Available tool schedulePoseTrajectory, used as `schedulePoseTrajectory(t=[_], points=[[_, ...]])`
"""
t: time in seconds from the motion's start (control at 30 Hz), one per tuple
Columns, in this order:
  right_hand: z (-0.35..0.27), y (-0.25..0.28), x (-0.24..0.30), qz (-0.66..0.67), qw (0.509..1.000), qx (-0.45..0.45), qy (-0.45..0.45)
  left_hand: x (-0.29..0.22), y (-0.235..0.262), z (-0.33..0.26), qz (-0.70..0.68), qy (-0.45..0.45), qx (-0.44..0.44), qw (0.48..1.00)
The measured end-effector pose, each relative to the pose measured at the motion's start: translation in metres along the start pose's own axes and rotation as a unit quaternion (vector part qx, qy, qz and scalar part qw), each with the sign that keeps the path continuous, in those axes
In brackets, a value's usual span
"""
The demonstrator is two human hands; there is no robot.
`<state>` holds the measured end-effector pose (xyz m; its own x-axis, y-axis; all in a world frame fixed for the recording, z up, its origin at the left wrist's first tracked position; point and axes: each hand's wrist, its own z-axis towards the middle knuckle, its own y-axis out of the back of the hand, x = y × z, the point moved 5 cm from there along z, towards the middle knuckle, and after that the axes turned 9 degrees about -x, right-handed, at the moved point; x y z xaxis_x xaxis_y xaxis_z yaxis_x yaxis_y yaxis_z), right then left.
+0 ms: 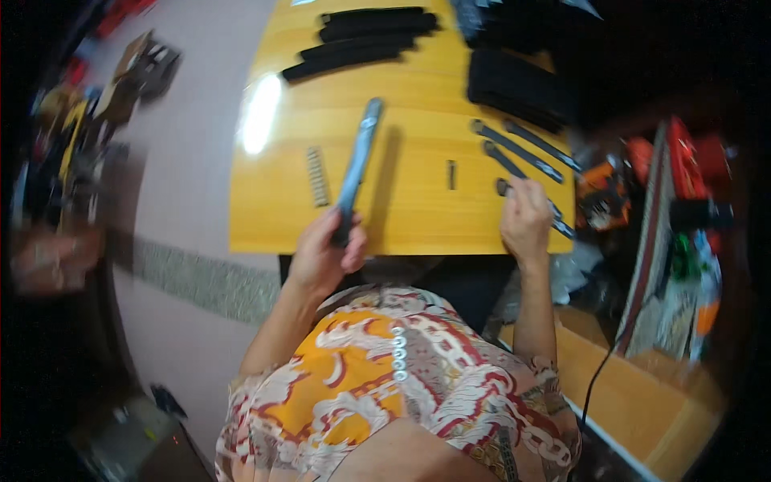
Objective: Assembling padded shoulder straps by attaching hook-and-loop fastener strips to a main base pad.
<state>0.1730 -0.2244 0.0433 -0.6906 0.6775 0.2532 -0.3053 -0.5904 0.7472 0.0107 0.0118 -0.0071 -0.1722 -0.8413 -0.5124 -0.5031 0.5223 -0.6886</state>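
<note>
The left hand (323, 251) is squeezing a dark strap (359, 157). The right hand (526, 218) is seemingly picking a black strap (563, 226), its grip unclear; lifting likely needs pinching.

No readable text anywhere

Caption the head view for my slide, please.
Left hand holding a strip over the yellow table, right hand at the dark strips.
</note>
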Motion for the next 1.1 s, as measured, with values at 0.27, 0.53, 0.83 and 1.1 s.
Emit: schedulePoseTrajectory(t=[0.27, 0.53, 0.83, 1.1], points=[[0.002, -0.022, 0.144, 0.299, 0.95, 0.095, 0.001, 0.002, -0.004, 0.0, -0.048, 0.028, -0.043, 0.998], [0.009, -0.029, 0.176, 0.367, 0.925, 0.089, 0.039, -0.002, 0.002, -0.004, -0.013, -0.014, -0.019, 1.0], [0.006, -0.034, 0.175, 0.343, 0.934, 0.097, 0.035, 0.0, 0.002, -0.001, -0.011, -0.025, 0.007, 1.0], [0.005, -0.035, 0.175, 0.345, 0.932, 0.1, 0.041, 0.001, 0.001, -0.001, 0.009, -0.032, -0.005, 0.999]])
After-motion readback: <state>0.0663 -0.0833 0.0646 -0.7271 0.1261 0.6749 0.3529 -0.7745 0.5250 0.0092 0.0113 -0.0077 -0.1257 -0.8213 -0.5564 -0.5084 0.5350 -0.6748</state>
